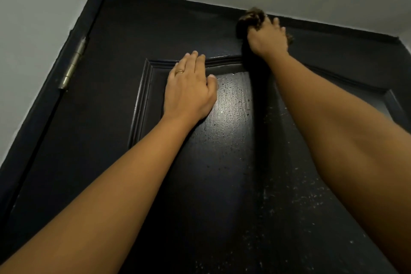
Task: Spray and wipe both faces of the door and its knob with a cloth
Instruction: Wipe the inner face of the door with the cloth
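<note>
1. Two hands are up on the black door [100,107], which fills the view.
2. The right hand [268,38] grips a bunched brown cloth [251,18] against the door's top edge, at 1 o'clock.
3. The left hand [189,91] lies flat on the panel moulding, fingers [196,60] straight, at 8 o'clock from the cloth.
4. A brass hinge [73,64] sits at 10 o'clock.

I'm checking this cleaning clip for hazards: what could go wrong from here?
The left hand rests flat on the door beside glistening droplets and could slip. The right hand holds the cloth high by the door frame, a stretched reach that may wipe unevenly.
</note>
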